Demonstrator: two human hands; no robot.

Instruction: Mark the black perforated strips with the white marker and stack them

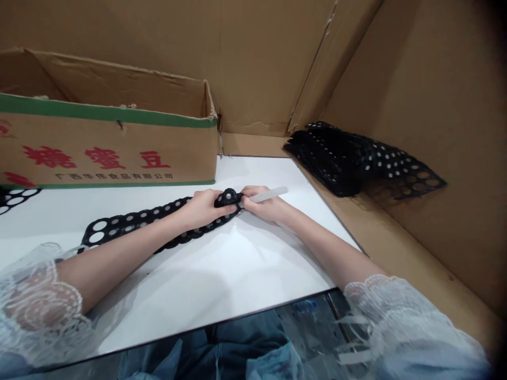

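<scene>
A black strip with rows of round holes, many filled by pale discs [156, 212], lies across the white table. My left hand [206, 209] is closed on its right end, thumb below and fingers above, where the strip bends up into a small curl. My right hand [262, 203] pinches a whitish translucent stick-like tool [271, 194] whose back end points up to the right. Its tip meets the strip's right end beside my left thumb; the exact contact is hidden by my fingers.
An open cardboard box [106, 142] with a green rim and red lettering stands at the back left. A pile of black perforated strips [336, 158] lies on cardboard to the right. Another black holed piece [18, 198] shows at the left edge. Tall cardboard walls [253, 63] enclose the white table [245, 269].
</scene>
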